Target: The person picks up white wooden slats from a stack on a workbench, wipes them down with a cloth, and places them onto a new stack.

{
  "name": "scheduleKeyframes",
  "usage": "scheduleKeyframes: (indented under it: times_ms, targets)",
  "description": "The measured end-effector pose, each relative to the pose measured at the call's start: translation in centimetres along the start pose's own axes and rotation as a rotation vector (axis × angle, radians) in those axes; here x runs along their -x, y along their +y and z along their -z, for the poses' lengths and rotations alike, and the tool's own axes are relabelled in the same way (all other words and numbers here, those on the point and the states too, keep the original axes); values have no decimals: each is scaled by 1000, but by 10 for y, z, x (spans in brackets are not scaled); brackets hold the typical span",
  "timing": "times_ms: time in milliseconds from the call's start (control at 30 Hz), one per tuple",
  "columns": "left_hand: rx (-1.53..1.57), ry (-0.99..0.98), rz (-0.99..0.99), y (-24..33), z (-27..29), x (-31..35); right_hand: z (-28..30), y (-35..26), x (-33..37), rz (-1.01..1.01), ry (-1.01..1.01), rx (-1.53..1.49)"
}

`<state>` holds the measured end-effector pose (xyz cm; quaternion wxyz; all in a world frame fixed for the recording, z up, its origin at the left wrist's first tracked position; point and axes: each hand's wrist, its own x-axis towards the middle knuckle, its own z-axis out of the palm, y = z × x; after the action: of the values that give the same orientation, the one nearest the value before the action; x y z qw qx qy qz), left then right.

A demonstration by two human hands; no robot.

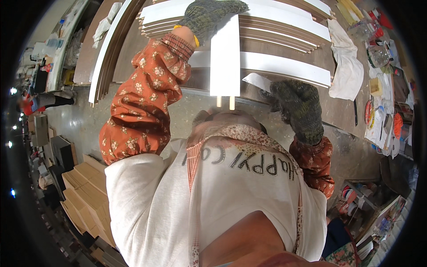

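A long white board (225, 62) points toward me over the table's front edge, with two pale wooden dowels (231, 103) sticking out of its near end. My left hand (208, 20), in a dark knitted glove, is closed on the board's far part from the left side. My right hand (299, 109), gloved the same way, is closed right of the board's near end. From its fingers a flat, pale, blade-like piece (258, 82) juts toward the board; its exact kind is unclear. Flowered orange sleeves cover both forearms.
Stacked white boards with brown edges (284, 66) lie across the table (338, 109). More boards (109, 53) stand at the left. A white cloth (348, 66), plastic bottles (379, 55) and tools crowd the right side. Cardboard boxes (86, 193) are stacked at lower left.
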<state>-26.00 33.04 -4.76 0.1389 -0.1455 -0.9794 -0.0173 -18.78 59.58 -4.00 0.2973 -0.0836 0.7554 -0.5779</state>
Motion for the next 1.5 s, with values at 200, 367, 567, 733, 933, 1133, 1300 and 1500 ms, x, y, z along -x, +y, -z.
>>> scheduleKeyframes:
  times_ms: [200,367,567,733,933,1133,1300,1500]
  targets:
    - [-1,-57,70,7,7,-3,-4,13,-4,181,-24,6]
    - [4,-118,156,7,7,-4,6,19,-4,152,-26,122]
    - [-17,-76,58,4,8,-3,-6,3,2,52,-17,-43]
    - [-59,-7,-54,1,3,-2,4,36,-5,432,94,175]
    - [-192,183,-268,-23,-28,9,-7,72,-6,369,-96,-174]
    - [756,353,4,-4,-9,3,-26,76,-31,808,136,-70]
    - [1252,193,536,-14,-29,14,-31,53,-34,906,123,109]
    - [629,-121,544,-11,27,41,-11,56,-36,496,155,-340]
